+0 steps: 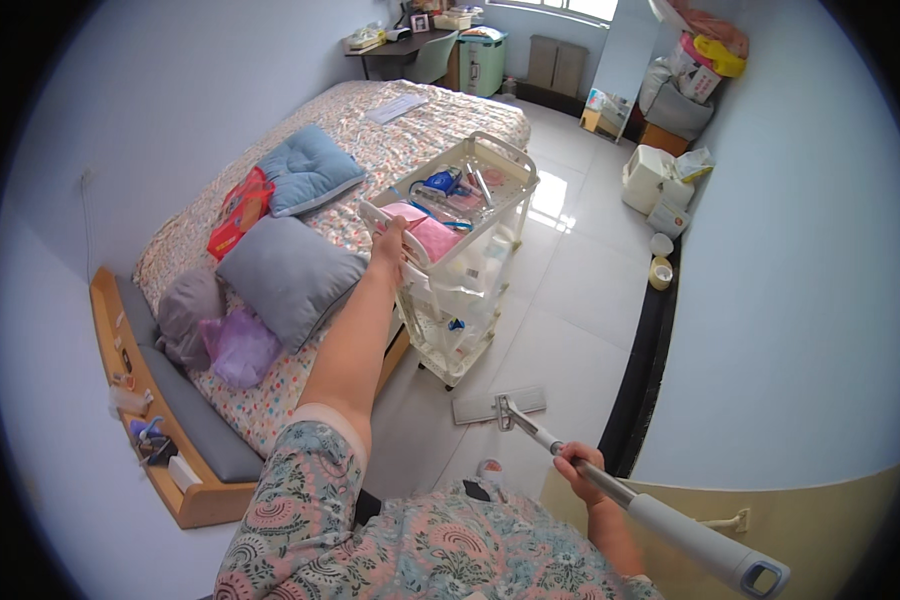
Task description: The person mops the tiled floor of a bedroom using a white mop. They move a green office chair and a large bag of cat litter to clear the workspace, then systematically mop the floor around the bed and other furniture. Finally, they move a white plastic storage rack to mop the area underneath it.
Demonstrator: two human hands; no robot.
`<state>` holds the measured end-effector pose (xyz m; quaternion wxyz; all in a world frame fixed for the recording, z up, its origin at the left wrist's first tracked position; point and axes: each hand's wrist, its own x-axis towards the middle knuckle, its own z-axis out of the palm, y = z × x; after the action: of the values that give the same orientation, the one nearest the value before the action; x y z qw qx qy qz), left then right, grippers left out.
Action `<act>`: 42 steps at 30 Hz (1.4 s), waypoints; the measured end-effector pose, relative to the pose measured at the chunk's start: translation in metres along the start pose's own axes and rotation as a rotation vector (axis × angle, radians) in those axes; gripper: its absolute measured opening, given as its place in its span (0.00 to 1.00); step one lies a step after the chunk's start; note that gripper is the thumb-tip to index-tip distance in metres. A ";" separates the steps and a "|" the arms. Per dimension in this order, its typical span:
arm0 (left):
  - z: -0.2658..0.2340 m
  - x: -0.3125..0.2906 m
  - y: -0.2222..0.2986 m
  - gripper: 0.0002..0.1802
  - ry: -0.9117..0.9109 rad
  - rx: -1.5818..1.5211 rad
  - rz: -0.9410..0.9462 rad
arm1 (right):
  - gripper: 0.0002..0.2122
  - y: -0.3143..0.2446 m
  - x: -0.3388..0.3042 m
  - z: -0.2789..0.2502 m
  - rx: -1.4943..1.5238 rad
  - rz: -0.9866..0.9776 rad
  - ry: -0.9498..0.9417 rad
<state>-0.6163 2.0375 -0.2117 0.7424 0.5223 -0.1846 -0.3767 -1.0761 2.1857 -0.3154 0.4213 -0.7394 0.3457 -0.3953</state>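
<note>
My left arm stretches forward, and my left hand (391, 245) is closed on the near end handle of a white tiered rolling cart (450, 355). On the cart's top tray lie a pink cloth (422, 232), a blue packet (442, 181) and several small slim items. Lower tiers show through its sides, their contents mostly unclear. My right hand (580, 470) is wrapped round the metal pole of a flat mop (615, 489). The thick white grip of the mop runs back past my right side. Its grey flat head (480, 408) rests on the tiles just beyond my foot.
Left of the cart is a bed (345, 105) with a grey pillow (292, 280), a blue cushion (313, 170) and a purple bag (242, 348). Along the right wall stand a white bin-like box (652, 178) and tape rolls (660, 272). A desk and chair (431, 58) stand at the back.
</note>
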 end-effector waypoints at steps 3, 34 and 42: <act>-0.001 0.027 -0.007 0.20 -0.037 -0.031 0.011 | 0.08 0.009 -0.013 0.022 -0.003 0.033 0.014; -0.092 -0.371 0.143 0.19 -0.671 0.294 0.688 | 0.14 -0.041 0.037 0.204 -0.007 -0.160 -0.297; -0.104 -0.381 0.159 0.07 -0.767 0.536 0.862 | 0.16 0.058 0.005 0.224 -0.146 -0.076 -0.210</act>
<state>-0.7358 2.4176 -0.0607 0.5522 0.3969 -0.7187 -0.1451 -0.8879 2.2365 -0.4405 0.3848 -0.8180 0.2992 -0.3055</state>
